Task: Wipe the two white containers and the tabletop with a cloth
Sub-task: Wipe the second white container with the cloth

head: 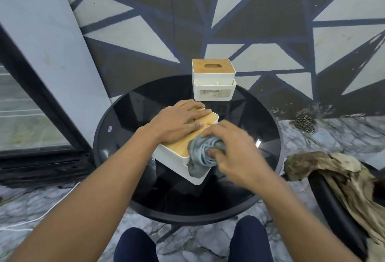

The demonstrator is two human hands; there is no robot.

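Hold the white box point(173, 160) at mid-frame on the black table point(125, 120) steady under the flat, straight-fingered left hand point(181, 120) on its wooden lid point(177, 147), and rub the grey cloth point(200, 153), bunched in the curled fingers of the right hand point(235, 153), firmly along the front rim.

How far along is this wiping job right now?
Nothing looks plainly finished. In hand: the right hand presses a grey cloth against the near white container, while the left hand lies flat on its wooden lid. Left: the far white container at the back, which neither hand touches, and the black tabletop.
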